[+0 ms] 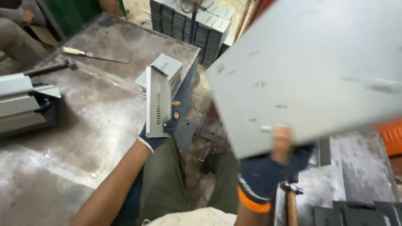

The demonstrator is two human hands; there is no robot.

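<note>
Both gloved hands are closed on grey sheet-metal parts: a narrow slotted bracket is gripped upright by the left hand at the worn metal table's edge. A large flat grey panel, blurred and tilted, is pinched at its lower edge by the right hand, thumb on top. Grey folded boxes are stacked beyond the table.

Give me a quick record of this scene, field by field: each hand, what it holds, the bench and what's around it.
Left hand: dark glove, grip on a slotted grey metal bracket, held upright
Right hand: dark glove with orange cuff, holding a large grey metal panel, blurred
Workbench: worn metal top
On bench: hammer, screwdriver, folded grey metal part
Background: stacked grey metal parts
Lower right: second hammer
</note>
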